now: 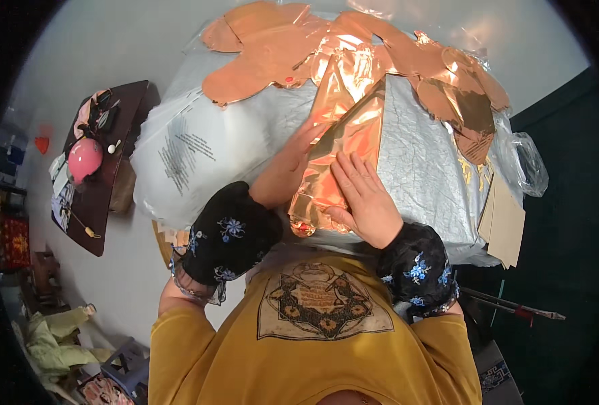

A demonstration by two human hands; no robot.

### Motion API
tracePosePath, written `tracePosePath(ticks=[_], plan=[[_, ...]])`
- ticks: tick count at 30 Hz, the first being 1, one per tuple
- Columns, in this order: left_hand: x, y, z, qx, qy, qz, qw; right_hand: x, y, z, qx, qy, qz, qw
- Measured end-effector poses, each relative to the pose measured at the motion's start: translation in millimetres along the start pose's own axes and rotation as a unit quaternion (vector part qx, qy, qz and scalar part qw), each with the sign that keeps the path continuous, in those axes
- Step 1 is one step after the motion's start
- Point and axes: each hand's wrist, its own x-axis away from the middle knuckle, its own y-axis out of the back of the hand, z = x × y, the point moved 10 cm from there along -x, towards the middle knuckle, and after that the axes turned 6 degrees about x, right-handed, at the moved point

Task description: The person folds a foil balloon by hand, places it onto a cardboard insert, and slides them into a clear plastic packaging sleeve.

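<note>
A long piece of shiny copper-coloured foil [353, 131], folded with slanting edges, lies before me on the covered table. My right hand [365, 197] rests flat on its lower right part, fingers stretched out and thumb apart. Along the foil's left edge lies my left hand [298, 162], seen side-on, with its fingers extended and some of them hard to make out. Beyond the strip, larger copper-coloured sheets with rounded outlines [265, 57] spread to the left, and more such foil pieces [458, 94] are to the right. A small round shiny red-orange item [303, 228] sits at the strip's near end.
Crinkled silvery sheeting [424, 162] covers the table. A stack of clear plastic bags [184, 152] lies at left, brown card [503, 223] at the right edge. A dark side table [114, 169] carries a pink round object [85, 160]. Stools and cloth stand lower left.
</note>
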Motion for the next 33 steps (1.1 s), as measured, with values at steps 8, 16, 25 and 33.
tracePosePath(ticks=[8, 16, 25, 33], plan=[[6.0, -2.4, 30.9, 0.193, 0.087, -0.017, 0.977, -3.2, 0.0, 6.4, 0.013, 0.017, 0.001, 1.0], [15.7, 11.2, -26.6, -0.029, -0.001, -0.043, 0.999, -2.2, 2.2, 3.1, 0.019, 0.014, -0.021, 0.999], [34.8, -23.4, -24.6, -0.412, -0.032, 0.053, 0.909, 0.9, 0.7, 3.6, 0.017, 0.013, -0.02, 1.0], [33.6, -23.0, -18.1, -0.382, -0.016, 0.068, 0.922, -24.4, 23.4, -23.1, -0.05, 0.012, -0.013, 0.999]])
